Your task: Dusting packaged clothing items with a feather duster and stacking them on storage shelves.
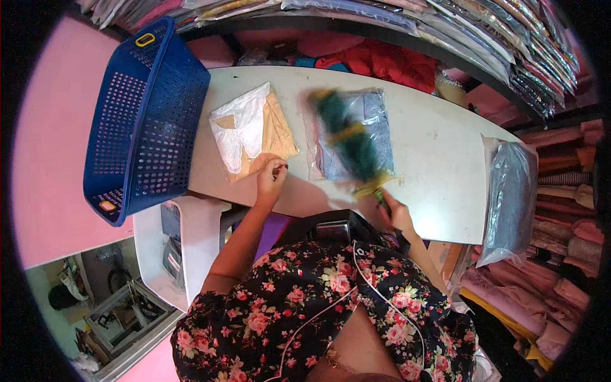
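Observation:
My right hand (398, 215) grips the handle of a green and yellow duster (355, 143), blurred by motion. The duster lies across or just over a clear plastic bag with folded blue-grey cloth (379, 124); whether it touches is hard to tell. My left hand (273, 179), fingers curled, is at the lower edge of a folded orange garment with white lace (253, 126). Whether its fingers pinch anything is not clear. Both packets lie on a white table (429, 186).
A blue perforated plastic basket (167, 124) stands at the table's left end, above a white bin (198, 243). A bagged dark folded cloth (510, 191) lies at the right end. Overhead, a shelf (382, 33) holds many bagged garments. Stacked fabrics (563, 210) fill the right side.

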`<state>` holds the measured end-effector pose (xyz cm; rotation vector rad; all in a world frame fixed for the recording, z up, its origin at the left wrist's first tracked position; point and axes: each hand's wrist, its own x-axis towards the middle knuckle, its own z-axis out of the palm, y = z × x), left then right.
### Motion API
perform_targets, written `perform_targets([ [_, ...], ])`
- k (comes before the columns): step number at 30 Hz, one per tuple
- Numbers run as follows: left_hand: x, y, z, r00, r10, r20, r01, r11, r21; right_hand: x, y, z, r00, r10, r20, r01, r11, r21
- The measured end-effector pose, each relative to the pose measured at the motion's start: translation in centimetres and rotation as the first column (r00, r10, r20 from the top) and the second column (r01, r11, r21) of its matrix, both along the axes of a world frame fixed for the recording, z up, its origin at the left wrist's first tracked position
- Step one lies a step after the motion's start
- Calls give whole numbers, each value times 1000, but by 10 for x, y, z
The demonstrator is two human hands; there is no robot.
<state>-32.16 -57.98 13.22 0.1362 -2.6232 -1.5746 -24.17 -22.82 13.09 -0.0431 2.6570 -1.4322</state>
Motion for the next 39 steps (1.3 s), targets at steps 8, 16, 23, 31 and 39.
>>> perform_targets([
  [8,-5,76,28,705,-707,-52,444,497,-745,-24,8,9,968,-222,-117,233,968,91],
  [16,-15,80,31,733,-679,44,482,472,-739,-12,22,20,972,-182,-150,169,981,-93],
  [23,-34,103,67,633,-709,311,696,345,-630,-10,50,7,849,-528,8,526,847,80],
  [31,-166,162,78,633,-768,101,713,527,-462,7,58,3,940,-340,-7,337,930,149],
  [39,-235,193,64,522,-689,504,853,434,-290,49,121,-12,624,-780,50,780,625,20],
])
